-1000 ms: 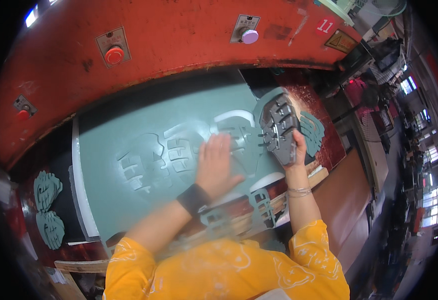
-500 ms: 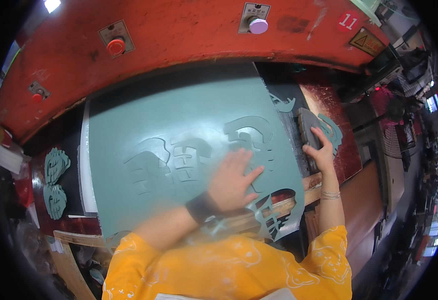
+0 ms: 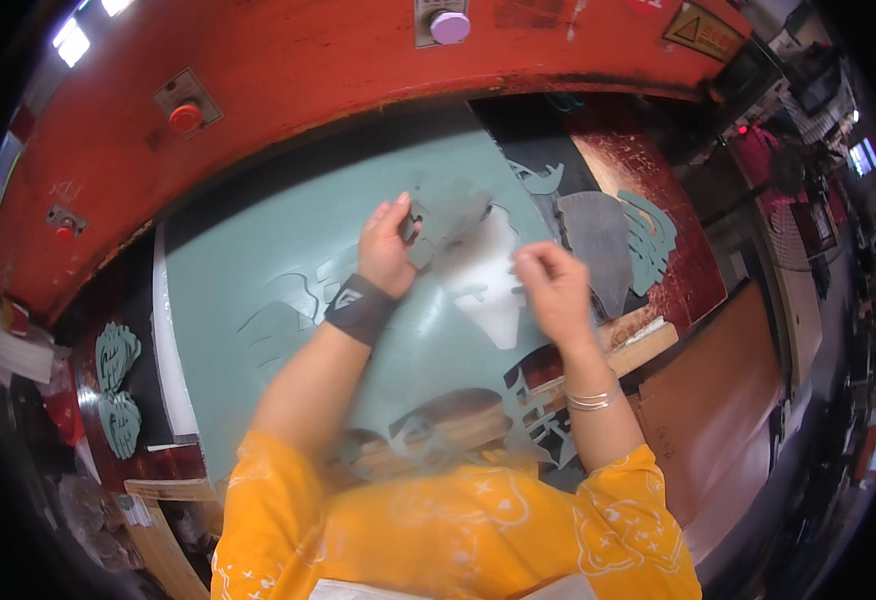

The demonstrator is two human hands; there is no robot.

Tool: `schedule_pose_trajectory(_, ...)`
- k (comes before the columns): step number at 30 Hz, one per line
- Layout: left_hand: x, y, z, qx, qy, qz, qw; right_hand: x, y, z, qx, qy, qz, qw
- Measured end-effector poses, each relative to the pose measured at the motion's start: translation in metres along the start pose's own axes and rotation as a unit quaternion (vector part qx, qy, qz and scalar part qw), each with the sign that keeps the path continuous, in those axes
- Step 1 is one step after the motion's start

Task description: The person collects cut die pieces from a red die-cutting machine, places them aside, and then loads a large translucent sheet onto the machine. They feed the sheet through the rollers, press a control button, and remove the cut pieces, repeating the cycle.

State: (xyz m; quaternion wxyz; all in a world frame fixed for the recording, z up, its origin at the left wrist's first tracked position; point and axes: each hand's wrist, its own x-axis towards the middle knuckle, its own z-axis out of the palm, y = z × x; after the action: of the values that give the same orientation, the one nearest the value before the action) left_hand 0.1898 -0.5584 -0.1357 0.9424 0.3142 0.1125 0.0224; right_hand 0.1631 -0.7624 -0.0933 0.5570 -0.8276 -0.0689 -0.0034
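Observation:
A large grey-green sheet [image 3: 218, 310] lies in front of me, with cut outlines in its middle. My left hand [image 3: 388, 250], with a black wristband, is closed on a blurred cut-out piece [image 3: 448, 212] of the same colour, raised above the sheet. Below that piece, a cut-shaped gap shows a pale white surface [image 3: 493, 285]. My right hand [image 3: 558, 290] is at the gap's right edge, thumb and fingers drawn together; whatever they hold, if anything, is hidden. A dark grey, flat block [image 3: 598, 245] lies to its right, apart from the hand.
Stacked green cut-outs [image 3: 648, 235] lie beside the block, and more green cut-outs [image 3: 118, 390] at the far left. A red machine beam [image 3: 308, 70] with a red button [image 3: 186, 118] and a pale purple button [image 3: 449, 27] spans the back. A wooden bar [image 3: 643, 347] is at right.
My right hand has left the grey block and moved left to the sheet. My left hand has moved up and left and now lifts a cut-out piece, exposing the pale gap.

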Motion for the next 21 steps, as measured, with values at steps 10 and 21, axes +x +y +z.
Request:
schedule_pose_trajectory(10, -0.016, 0.007, 0.01, 0.311, -0.213, 0.007, 0.926, 0.009, -0.015, 0.042, -0.21, 0.025, -0.147, 0.966)
schedule_pose_trajectory(21, 0.045, 0.178, 0.006, 0.269, -0.097, 0.299, 0.91, -0.03, 0.035, 0.007, -0.293, -0.008, -0.225, 0.929)
